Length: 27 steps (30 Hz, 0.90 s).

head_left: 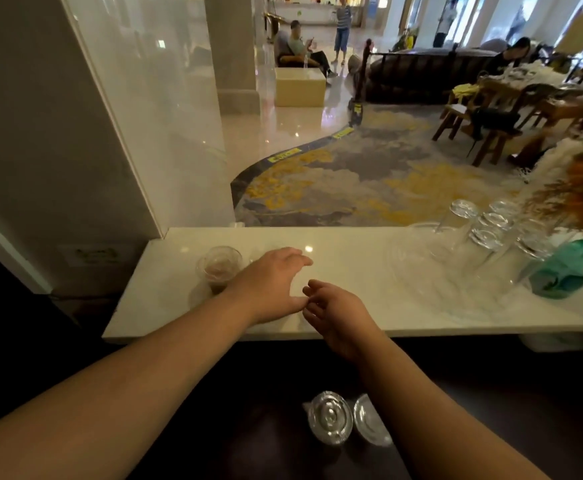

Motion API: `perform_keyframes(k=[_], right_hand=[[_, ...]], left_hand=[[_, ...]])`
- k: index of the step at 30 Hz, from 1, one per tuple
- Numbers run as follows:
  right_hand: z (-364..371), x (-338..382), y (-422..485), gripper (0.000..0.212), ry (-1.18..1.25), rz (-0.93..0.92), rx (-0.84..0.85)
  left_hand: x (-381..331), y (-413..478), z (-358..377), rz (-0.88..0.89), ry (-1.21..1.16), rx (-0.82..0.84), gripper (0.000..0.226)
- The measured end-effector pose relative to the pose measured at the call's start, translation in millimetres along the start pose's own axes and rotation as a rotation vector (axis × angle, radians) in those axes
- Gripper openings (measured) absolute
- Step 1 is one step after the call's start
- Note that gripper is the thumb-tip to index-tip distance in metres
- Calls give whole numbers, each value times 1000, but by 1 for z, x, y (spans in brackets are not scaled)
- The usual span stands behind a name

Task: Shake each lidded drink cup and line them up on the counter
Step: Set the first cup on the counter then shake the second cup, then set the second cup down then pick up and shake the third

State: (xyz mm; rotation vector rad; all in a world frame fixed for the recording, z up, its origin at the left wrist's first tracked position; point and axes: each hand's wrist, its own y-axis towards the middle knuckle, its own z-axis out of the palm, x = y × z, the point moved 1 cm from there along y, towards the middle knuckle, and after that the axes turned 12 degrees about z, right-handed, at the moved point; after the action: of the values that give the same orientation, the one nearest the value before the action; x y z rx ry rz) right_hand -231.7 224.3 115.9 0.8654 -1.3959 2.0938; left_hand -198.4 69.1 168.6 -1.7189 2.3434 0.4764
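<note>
**One cup lined up, two waiting**

A clear lidded plastic cup of brown drink (219,268) is standing on the white marble tabletop (352,271). Left hand (272,284) and right hand (335,313) are hovering beside it, fingers spread, gripping nothing. Two clear lidded cups (331,418) are waiting below.

The left forearm covers the lower right side of the clear lidded cup of brown drink (219,268). The right forearm hides part of one of two clear domed lids (369,422). The white marble worktop (352,271) runs off the right edge.
</note>
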Motion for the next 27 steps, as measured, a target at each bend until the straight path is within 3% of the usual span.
perform_keyframes(k=[3,6,12,15,21,27], right_hand=[[-46,-26,-28,41,163,70,12],[-93,-69,-52,35,303,150,-31],[-131,-178,-67,22,284,378,-251],[-130,-206,-59,17,273,429,-279],[-106,-210,-40,29,283,456,-121],[-60,-220,-30,24,57,532,-23]], left_hand=[[-34,-25,41,105,-55,-45,56],[-54,-49,95,112,-83,27,55],[-52,-73,198,-13,-127,418,109],[-47,-74,229,-43,-64,530,119],[-42,-90,237,-164,-34,443,111],[-12,-154,216,-471,-165,410,109]])
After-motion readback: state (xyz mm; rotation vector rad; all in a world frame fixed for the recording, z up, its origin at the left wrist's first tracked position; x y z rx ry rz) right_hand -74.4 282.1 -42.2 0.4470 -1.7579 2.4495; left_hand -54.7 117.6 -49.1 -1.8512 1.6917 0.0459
